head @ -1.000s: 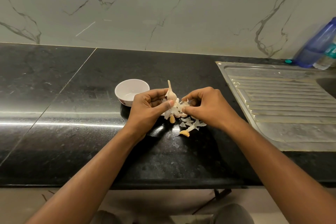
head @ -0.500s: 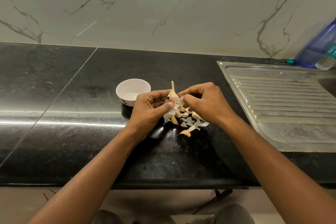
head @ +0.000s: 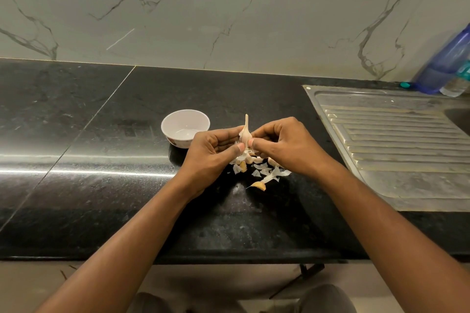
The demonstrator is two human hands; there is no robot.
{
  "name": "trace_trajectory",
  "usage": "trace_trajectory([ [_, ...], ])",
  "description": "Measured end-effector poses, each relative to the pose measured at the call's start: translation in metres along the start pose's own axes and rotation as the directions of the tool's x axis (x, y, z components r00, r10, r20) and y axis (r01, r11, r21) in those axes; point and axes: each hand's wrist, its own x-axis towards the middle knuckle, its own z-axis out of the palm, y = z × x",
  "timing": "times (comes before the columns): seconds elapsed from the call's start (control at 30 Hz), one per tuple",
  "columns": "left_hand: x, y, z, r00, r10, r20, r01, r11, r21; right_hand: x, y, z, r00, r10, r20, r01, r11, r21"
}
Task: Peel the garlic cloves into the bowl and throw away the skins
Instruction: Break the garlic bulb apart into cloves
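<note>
The garlic bulb (head: 245, 135), stem pointing toward the counter's (head: 127, 211) back edge, sits pinched between the left hand (head: 212, 151) and right hand (head: 286, 147).

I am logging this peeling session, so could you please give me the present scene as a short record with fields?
surface: black counter
left hand: grips the garlic head, stalk pointing up
right hand: pinches the same garlic head from the other side
bowl: white, upright, left of the hands, no cloves visible inside
loose cloves: on the counter below the hands
skins: white flakes scattered among the cloves
drainboard: steel, at right
blue bottle: far right, by the wall
</note>
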Motion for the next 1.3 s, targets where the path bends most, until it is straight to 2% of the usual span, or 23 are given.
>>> trace_trajectory([
  [0.27, -0.001, 0.000, 0.001, 1.000, 0.026, -0.005, -0.026, 0.999, 0.028, -0.004, -0.005, 0.015, 0.989, -0.034, -0.144, 0.026, 0.998, -0.060],
  [0.47, -0.003, 0.004, 0.002, 0.997, 0.077, -0.026, -0.076, 0.996, 0.038, -0.004, -0.007, 0.025, 0.979, -0.019, -0.205, 0.014, 1.000, -0.027],
  [0.77, -0.003, 0.004, 0.002, 0.998, 0.066, -0.024, -0.066, 0.998, -0.009, -0.004, 0.001, 0.019, 0.985, 0.092, -0.146, -0.057, 0.972, 0.228],
  [0.93, -0.002, 0.003, 0.002, 0.998, 0.055, -0.030, -0.055, 0.998, -0.030, -0.004, 0.001, 0.008, 0.994, 0.076, -0.082, -0.052, 0.965, 0.257],
  [1.1, -0.003, 0.005, 0.002, 0.999, 0.049, -0.021, -0.050, 0.998, -0.036, -0.005, 0.001, 0.000, 0.997, 0.083, 0.009, -0.080, 0.924, 0.374],
  [1.3, -0.003, 0.006, 0.003, 0.999, 0.019, -0.033, -0.022, 0.995, -0.097, -0.006, 0.005, -0.003, 0.996, 0.089, 0.020, -0.089, 0.901, 0.425],
])
